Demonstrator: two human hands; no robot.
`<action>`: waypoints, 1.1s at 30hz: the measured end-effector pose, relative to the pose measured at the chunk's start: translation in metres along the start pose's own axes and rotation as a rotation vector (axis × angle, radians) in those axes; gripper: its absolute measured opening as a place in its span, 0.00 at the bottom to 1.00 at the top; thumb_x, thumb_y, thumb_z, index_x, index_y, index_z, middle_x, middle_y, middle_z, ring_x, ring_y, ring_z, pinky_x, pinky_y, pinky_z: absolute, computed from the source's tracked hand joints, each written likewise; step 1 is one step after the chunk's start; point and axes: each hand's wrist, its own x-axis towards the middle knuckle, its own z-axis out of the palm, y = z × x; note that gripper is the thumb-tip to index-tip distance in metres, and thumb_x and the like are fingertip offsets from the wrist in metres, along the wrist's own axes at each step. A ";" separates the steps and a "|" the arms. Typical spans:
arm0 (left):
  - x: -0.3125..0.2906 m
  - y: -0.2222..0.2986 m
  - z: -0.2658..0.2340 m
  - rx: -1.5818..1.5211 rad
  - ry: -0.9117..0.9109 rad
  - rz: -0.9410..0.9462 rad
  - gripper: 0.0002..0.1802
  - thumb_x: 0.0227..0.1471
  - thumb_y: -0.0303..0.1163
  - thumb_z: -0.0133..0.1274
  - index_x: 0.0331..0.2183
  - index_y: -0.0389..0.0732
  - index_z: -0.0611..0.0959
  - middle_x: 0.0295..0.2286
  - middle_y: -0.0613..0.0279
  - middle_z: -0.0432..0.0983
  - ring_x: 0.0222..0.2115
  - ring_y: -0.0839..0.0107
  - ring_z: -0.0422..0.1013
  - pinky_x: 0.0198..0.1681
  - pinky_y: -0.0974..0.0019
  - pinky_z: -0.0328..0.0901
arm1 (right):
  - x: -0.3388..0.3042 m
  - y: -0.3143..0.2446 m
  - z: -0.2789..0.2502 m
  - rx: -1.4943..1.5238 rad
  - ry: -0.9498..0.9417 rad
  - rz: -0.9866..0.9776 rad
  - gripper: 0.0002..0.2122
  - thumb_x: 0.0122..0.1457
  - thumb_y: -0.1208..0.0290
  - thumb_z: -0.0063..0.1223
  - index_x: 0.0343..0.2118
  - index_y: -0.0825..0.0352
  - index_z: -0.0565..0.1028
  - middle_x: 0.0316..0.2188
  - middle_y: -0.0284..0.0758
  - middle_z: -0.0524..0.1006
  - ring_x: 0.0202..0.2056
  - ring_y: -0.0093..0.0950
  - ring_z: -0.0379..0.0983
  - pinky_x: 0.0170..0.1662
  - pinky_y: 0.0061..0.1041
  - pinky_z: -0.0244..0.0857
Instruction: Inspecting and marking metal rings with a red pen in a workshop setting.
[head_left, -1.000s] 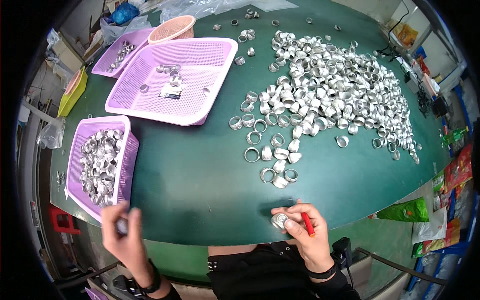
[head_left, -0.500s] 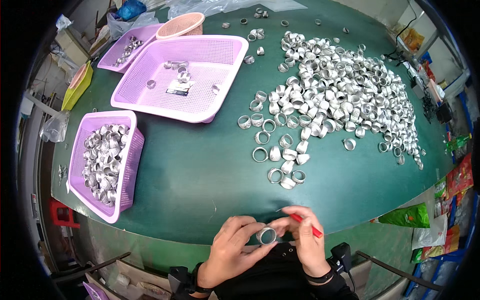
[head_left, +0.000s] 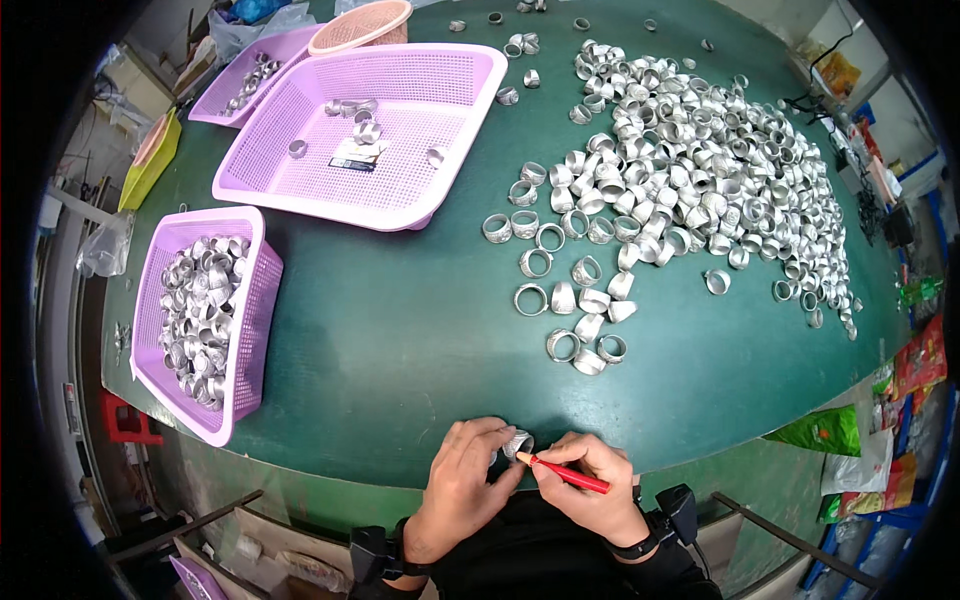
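Note:
My left hand is closed around a patterned silver ring at the near edge of the table, pinching it between thumb and fingers. In my right hand sits a slim red pencil-like tool, gripped like a pen. Its pale tip meets the ring's near side or lies right beside it; actual contact I cannot tell. Beyond my hands, several loose rings lie scattered, trailing off from a large heap of silver rings at the right.
At the left stands a purple basket full of rings. A larger purple basket behind it holds a few rings and a small card. Further back are another purple basket and a peach basket. The green table curves near me.
My left hand has turned the ring over from its open side. My right hand has swung the red tool round, so its tip now points at the ring. The view has shifted slightly.

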 end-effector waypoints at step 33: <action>0.009 0.009 -0.026 -0.011 -0.051 -0.020 0.16 0.40 0.18 0.42 0.37 0.34 0.70 0.32 0.53 0.63 0.31 0.64 0.61 0.36 0.71 0.57 | 0.010 -0.002 -0.042 -0.646 -0.060 -0.318 0.09 0.35 0.83 0.53 0.22 0.65 0.69 0.24 0.31 0.72 0.28 0.29 0.66 0.32 0.24 0.58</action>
